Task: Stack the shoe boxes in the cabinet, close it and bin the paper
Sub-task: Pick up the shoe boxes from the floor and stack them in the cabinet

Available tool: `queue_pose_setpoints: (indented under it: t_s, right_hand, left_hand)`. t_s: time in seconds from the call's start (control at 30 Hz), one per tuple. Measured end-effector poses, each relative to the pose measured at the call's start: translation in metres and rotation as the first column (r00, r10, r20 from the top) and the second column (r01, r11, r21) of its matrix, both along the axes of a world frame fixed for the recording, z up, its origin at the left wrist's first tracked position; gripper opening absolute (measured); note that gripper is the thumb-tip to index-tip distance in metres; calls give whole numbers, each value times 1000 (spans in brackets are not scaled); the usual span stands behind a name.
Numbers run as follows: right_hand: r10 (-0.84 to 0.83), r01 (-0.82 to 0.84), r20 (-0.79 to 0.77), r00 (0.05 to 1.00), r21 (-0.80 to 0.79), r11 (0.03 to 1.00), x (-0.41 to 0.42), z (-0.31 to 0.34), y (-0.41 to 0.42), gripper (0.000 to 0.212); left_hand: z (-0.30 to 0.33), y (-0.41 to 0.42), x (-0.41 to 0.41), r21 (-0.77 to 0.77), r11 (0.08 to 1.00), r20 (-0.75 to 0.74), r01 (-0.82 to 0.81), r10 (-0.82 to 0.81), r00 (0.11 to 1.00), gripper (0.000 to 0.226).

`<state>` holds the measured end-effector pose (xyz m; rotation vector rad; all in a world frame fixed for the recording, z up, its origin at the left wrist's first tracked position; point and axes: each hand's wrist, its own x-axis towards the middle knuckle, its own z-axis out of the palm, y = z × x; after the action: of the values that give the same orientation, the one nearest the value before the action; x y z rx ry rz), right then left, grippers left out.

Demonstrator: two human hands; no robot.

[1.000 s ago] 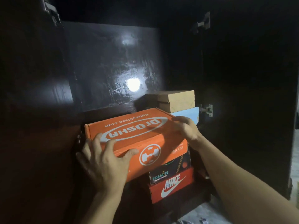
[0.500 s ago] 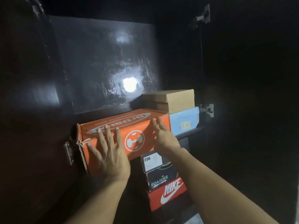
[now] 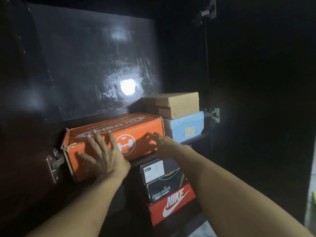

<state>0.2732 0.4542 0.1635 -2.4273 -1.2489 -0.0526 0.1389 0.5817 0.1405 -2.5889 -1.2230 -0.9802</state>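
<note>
An orange shoe box (image 3: pixel 136 129) lies on the upper shelf of the dark cabinet (image 3: pixel 95 65). My left hand (image 3: pixel 102 154) presses flat against the box's front face with fingers spread. My right hand (image 3: pixel 160 142) touches the same face near its right end with straight fingers. To the right on the same shelf, a plain brown box (image 3: pixel 172 105) sits on a light blue box (image 3: pixel 186 127). Below the shelf stands a stack: a black box with a white label (image 3: pixel 155 170), a black Foamies box (image 3: pixel 164 190) and a red Nike box (image 3: pixel 172 204).
Metal hinges show at the left edge (image 3: pixel 54 161) and right edge (image 3: pixel 213 114) of the opening, with another hinge at the top right (image 3: pixel 206 12). The open right door (image 3: pixel 256 117) is dark. A strip of pale floor (image 3: pixel 201 231) shows at the bottom right.
The orange box has slid deeper onto the shelf. Both hands moved from gripping its sides to lying flat against its front face.
</note>
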Motion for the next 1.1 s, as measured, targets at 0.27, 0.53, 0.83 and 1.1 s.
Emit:
queue_pose_setpoints:
  t_s: [0.27,0.53,0.83,1.1]
  right_hand:
    - [-225,253,174,959,-159,954,-6,6,-125,34]
    - [-564,559,-40,825,-95,824,-31,-35,-341,45]
    - [-886,866,-166,433,-196,460,-136,-109,-588,30]
    - [-940,911,-341,22,-380,159,-217,-210,-727,48]
  left_hand:
    - [-5,-94,46,-181,789,-169,588,-614,771,30]
    - [-29,-279,77,-664,431,-312,611,-902,298,62]
    - [-106,-484,67,-784,141,-300,604,-938,-171,38]
    - [-208,-624,29,-885,13,-190,466,-923,-334,35]
